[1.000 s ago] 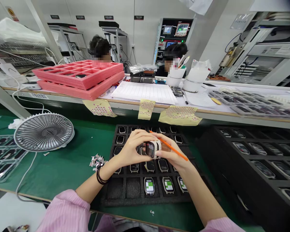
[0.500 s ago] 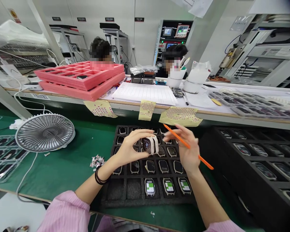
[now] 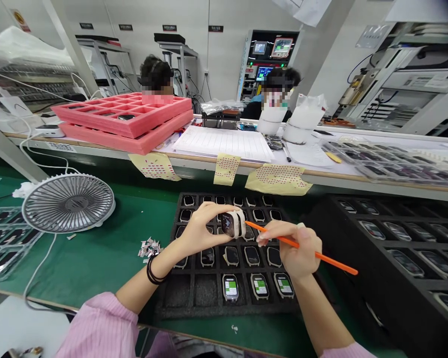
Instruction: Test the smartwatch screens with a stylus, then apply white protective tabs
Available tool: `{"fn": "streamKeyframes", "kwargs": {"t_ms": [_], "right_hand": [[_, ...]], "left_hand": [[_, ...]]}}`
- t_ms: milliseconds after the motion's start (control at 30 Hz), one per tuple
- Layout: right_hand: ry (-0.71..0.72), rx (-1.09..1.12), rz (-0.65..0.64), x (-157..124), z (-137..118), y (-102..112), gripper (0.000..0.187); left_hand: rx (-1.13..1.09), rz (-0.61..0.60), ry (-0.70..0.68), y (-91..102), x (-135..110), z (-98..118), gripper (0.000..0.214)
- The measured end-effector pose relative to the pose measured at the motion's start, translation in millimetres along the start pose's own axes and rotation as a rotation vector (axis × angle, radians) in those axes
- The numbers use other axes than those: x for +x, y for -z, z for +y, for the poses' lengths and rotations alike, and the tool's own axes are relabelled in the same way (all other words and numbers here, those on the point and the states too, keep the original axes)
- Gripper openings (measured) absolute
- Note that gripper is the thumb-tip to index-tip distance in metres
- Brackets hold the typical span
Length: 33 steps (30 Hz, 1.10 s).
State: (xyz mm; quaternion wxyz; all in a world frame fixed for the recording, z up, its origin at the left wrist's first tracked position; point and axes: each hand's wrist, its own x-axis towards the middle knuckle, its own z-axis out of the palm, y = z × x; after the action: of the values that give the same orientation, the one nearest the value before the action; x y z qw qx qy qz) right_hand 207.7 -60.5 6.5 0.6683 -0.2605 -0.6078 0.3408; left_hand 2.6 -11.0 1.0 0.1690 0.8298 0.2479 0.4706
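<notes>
A green-matted workbench [image 3: 97, 258] spreads across the lower view, below a raised bench [image 3: 97, 148] holding two stacked pink foam trays [image 3: 121, 117], with two seated co-workers [image 3: 155, 69] beyond it. On the mat lie a black foam tray [image 3: 177, 291], its cells mostly filled with smartwatches, and a second black tray [image 3: 395, 238] just to the right. A white desk fan [image 3: 69, 204] sits to the left, near a small pile of paper scraps [image 3: 149, 247]. Above the middle of the first tray, the left hand [image 3: 199, 231] closes narrowly around a white-edged smartwatch [image 3: 229, 223], lifted clear of the cells. The right hand [image 3: 293, 248] grips a thin orange stick [image 3: 336, 262] between fingers and thumb, its tip just beside the watch
</notes>
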Motion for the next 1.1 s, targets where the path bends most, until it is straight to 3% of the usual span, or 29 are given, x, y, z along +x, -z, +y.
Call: {"fn": "streamKeyframes", "kwargs": {"t_ms": [333,767,1100], "right_hand": [[0.006,-0.107,0.036,2.1,-3.7,-5.4,0.051],[-0.005,-0.119,-0.002,1.0,-0.6,3.6,0.051],[-0.027,-0.128,-0.064,-0.8,-3.9,-0.9,0.051]], "left_hand": [[0.044,0.007,-0.006,-5.4,-1.0,-1.5,0.039],[0.086,-0.038,0.019,-3.1,1.0,-0.7,0.040],[0.090,-0.066,0.042,-5.7,-1.5,-2.3,0.043]]}}
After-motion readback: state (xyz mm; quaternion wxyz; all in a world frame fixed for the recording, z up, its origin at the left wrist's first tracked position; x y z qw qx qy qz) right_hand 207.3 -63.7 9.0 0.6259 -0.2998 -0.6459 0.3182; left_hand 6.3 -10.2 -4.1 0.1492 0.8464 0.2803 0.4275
